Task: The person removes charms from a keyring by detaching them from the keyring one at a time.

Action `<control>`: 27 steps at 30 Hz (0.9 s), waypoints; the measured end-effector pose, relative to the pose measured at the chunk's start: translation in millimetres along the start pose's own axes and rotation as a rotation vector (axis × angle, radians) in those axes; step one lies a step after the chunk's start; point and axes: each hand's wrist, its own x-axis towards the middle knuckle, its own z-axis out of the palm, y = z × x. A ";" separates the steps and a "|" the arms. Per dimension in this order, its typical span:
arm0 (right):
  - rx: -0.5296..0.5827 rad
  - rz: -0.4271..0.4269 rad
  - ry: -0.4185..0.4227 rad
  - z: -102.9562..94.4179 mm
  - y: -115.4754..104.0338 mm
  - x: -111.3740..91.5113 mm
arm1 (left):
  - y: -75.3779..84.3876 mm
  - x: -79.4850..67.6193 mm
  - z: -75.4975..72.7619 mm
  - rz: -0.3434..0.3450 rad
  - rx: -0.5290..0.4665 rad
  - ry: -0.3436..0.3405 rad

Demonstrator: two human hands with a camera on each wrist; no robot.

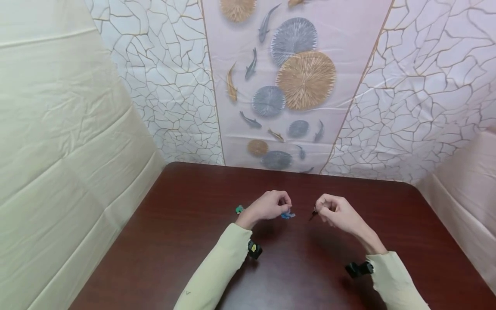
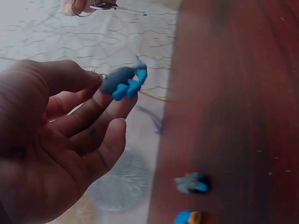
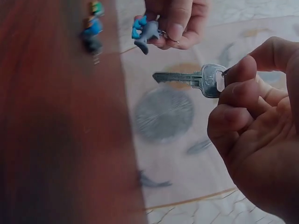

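Above the table, my left hand (image 1: 271, 205) pinches a small grey and bright-blue dolphin-shaped charm (image 2: 122, 80) by its metal fitting. The charm hangs out past the thumb and fingertips, and a short chain with a ring shows beside it in the right wrist view. To the right, level with it, my right hand (image 1: 342, 213) pinches a silver key (image 3: 209, 81) at its head end. The key's toothed blade points toward the left hand. A thin wire ring loops near the key in the left wrist view. The charm and key are apart.
On the dark red-brown table (image 1: 186, 254), several small charms lie in a row beyond the left wrist: a grey-blue one (image 2: 188, 183), a blue and orange one (image 2: 185, 218) and a green one (image 3: 96, 8). Patterned cloth (image 1: 170, 69) hangs behind the table.
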 end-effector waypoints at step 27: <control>-0.081 0.086 -0.078 -12.4 93.3 -13.3 | -25.4 30.6 24.7 -0.123 0.199 -0.140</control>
